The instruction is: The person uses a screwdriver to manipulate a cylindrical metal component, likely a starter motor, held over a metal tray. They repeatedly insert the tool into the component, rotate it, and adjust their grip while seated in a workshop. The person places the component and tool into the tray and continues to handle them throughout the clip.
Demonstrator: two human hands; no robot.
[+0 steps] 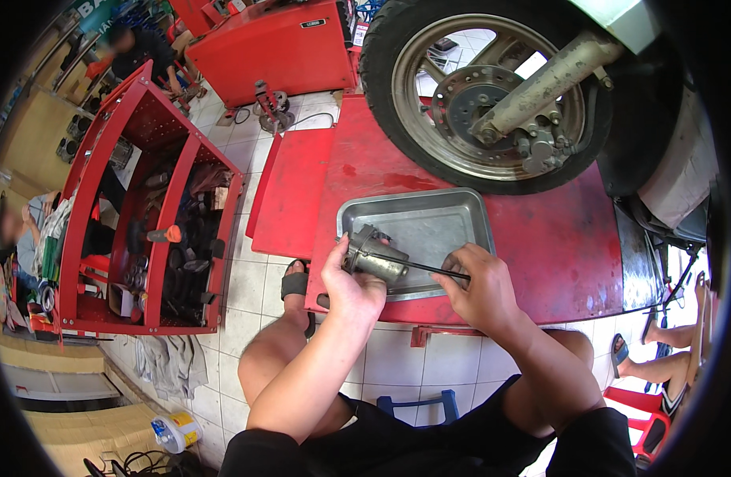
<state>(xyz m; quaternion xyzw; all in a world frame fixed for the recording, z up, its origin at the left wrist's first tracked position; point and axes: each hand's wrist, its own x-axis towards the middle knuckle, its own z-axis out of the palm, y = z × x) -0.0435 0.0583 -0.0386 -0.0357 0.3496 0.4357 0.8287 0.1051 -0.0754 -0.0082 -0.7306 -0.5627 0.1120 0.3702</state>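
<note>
My left hand [351, 288] grips a grey metal cylindrical part [376, 256], held over the near left corner of a shallow metal tray [453, 216]. My right hand [482, 288] holds a thin black rod-like tool [430, 269] whose tip points into the end of the part. The tray lies on a red lift platform [556, 238] in front of me. My knees sit below the platform's edge.
A motorcycle front wheel [492, 95] with a brake disc and fork stands on the platform behind the tray. A red open tool cart [147, 215] full of tools is on the left. Another person's legs [667, 350] show at the right, and people sit at the far left.
</note>
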